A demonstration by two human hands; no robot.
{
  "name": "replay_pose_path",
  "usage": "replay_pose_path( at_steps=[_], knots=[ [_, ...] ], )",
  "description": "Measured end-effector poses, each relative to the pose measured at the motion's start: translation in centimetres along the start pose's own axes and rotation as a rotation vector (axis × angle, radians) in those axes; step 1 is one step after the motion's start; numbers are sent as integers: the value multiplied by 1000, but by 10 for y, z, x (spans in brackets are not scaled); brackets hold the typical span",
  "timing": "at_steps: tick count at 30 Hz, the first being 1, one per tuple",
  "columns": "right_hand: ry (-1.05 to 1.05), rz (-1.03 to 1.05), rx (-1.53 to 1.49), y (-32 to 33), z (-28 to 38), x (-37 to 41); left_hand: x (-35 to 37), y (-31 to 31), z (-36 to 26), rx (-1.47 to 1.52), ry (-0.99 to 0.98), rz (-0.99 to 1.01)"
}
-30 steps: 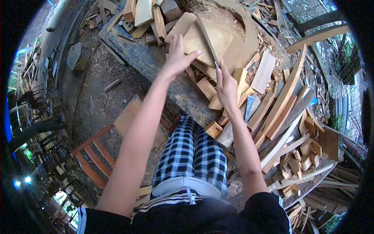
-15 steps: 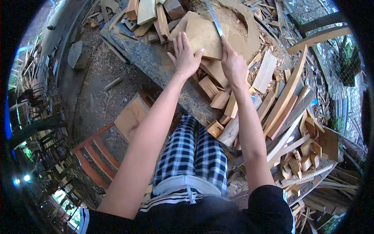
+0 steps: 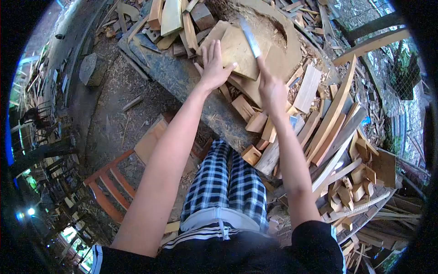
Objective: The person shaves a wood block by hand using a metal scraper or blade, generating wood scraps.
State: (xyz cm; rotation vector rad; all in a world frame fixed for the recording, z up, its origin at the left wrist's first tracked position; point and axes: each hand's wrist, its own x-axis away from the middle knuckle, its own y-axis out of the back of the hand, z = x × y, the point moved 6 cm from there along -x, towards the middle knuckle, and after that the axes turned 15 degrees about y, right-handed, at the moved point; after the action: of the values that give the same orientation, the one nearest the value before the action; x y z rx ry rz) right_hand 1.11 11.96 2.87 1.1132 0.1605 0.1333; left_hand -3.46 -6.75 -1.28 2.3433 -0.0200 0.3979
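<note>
Right hand (image 3: 273,90) wrapped round the near end of a flat metal tool (image 3: 249,38); blade blurred, kind unclear. Left hand (image 3: 214,68) half spread at the left edge of the board (image 3: 239,51), thumb apart; gripping or just pressing, can't tell. Since a second ago: left fingers flatter, tool shifted farther out and rightward. Reads as steadying while that side is worked. Board: pale, flat, angular, over other wood on the table (image 3: 159,71).
</note>
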Motion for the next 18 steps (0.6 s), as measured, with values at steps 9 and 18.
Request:
replay_pose_path(
  at_steps=[9, 18],
  knots=[
    [8, -100, -45, -1, -20, -37, 9, 10, -10, -113, 161, 111],
    [154, -122, 19, -5, -6, 2, 5, 4, -3, 5, 25, 73]
  ],
)
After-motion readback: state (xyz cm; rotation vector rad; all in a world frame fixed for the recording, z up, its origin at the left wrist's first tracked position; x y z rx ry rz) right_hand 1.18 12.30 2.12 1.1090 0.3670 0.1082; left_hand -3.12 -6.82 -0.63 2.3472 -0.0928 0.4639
